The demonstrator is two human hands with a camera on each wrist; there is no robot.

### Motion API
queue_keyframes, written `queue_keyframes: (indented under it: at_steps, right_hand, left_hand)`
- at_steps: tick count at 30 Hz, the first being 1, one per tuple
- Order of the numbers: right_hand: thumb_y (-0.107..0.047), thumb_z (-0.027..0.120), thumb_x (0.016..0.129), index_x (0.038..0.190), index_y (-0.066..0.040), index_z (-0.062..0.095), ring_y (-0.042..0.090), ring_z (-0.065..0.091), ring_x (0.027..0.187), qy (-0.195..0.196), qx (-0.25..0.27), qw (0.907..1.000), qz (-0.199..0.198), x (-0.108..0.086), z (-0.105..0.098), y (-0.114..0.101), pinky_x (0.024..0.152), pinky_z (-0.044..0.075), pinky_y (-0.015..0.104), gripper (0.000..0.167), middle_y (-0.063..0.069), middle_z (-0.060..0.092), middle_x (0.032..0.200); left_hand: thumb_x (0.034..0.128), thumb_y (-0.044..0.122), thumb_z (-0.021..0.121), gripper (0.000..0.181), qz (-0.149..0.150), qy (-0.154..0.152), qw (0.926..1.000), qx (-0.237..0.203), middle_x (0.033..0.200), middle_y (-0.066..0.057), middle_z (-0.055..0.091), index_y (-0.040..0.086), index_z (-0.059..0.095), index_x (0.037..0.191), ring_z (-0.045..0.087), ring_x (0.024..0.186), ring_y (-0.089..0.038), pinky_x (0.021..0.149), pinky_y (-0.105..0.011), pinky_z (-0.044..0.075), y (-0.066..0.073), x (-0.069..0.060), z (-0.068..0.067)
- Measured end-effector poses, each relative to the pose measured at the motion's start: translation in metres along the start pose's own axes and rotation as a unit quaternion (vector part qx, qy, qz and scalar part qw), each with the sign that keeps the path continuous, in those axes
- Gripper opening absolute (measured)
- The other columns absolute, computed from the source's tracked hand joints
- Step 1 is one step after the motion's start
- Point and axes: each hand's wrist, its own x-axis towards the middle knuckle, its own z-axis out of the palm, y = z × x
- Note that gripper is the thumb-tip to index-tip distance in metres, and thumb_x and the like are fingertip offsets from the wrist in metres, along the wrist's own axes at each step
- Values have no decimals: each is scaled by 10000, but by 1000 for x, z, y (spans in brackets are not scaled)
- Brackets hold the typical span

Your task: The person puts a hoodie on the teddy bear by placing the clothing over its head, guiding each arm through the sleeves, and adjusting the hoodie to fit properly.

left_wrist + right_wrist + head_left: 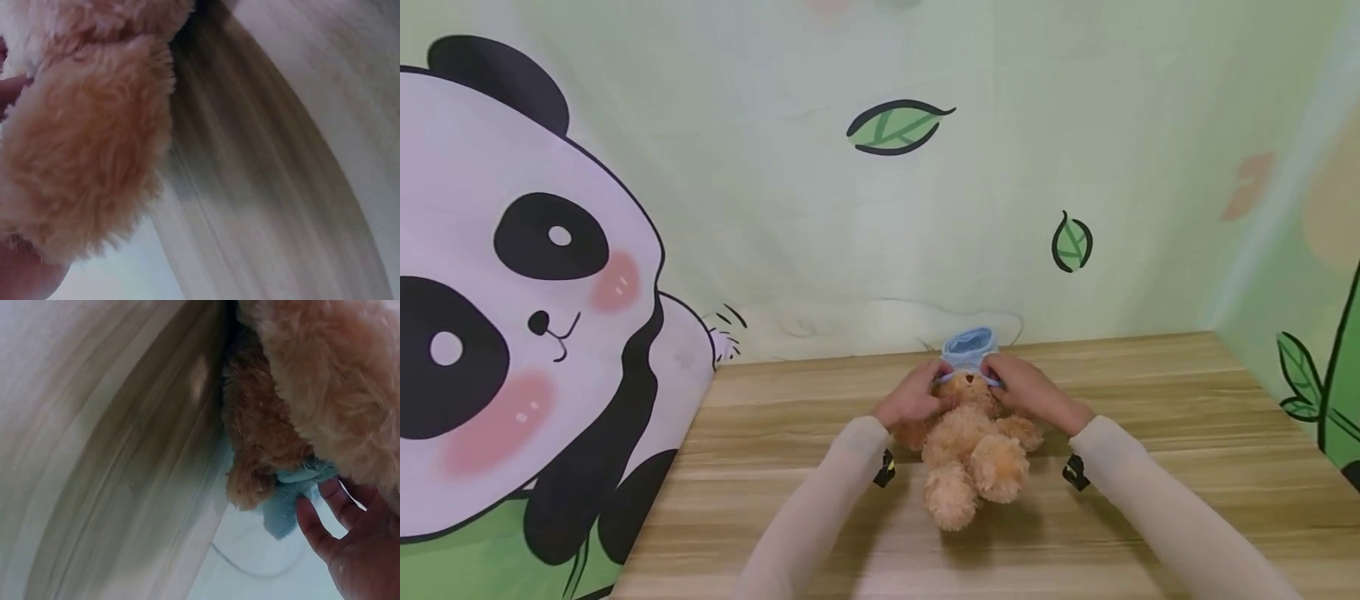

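A fluffy light-brown teddy bear (958,435) lies on its back on the wooden table, feet toward me. Over the top of its head sits a light blue cloth garment (968,357), with a round open end facing away; its exact kind is unclear. My left hand (916,395) grips the garment's edge at the left of the bear's head, while my right hand (1028,392) pinches that edge on the right. Bear fur (94,147) covers much of the left wrist view and hides most of that hand. The right wrist view shows fingers (317,528) against the blue cloth (282,511).
The wood-grain table (775,467) meets an upright printed cloth backdrop (805,250) just behind the garment. A large printed panda (572,325) fills the left side. Another printed cloth panel (1285,275) stands along the right edge.
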Motion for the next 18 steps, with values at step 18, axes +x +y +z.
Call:
queue_keyframes:
  at_steps: [18]
  right_hand:
    - [-11, 712, 763, 809, -121, 466, 168, 440, 685, 370, -547, 9968, -455, -12, 2, -3, 621, 378, 311, 273, -2, 474, 776]
  left_hand:
    - [868, 40, 688, 164, 1402, 1165, 9771, 1095, 941, -36, 553, 104, 537, 883, 534, 925, -181, 853, -315, 458, 4, -12, 21]
